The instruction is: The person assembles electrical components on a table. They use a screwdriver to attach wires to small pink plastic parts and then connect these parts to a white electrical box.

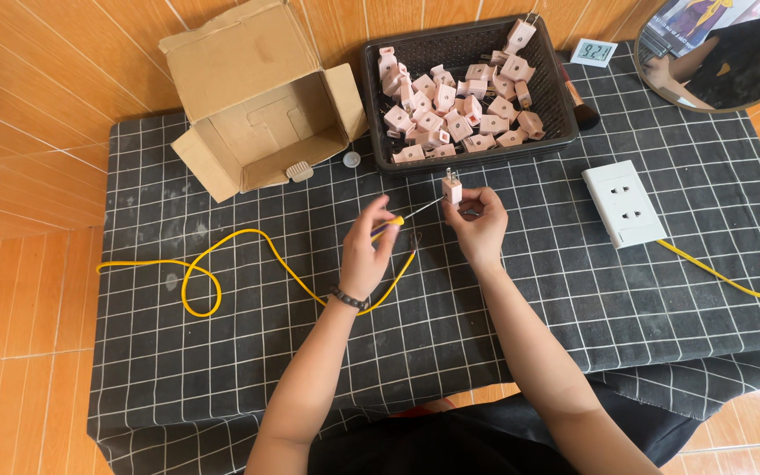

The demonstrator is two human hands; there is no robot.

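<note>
Plug adapter (452,189), pale pink, prongs upward: pinched in right hand (478,227) near the table's far edge, just short of the black basket (378,105). Likely light, rigid, smooth; best gripped by its flat sides. Left hand (367,255) closed around yellow-handled screwdriver (406,216), tip at the adapter. Open cloth lies nearer the body; yellow cable (222,255) crosses left.

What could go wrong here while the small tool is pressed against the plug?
The screwdriver in the left hand points toward the right hand, which holds the small plug adapter; a slip might jab the fingers. The yellow cable loops under the left wrist and could snag.
</note>
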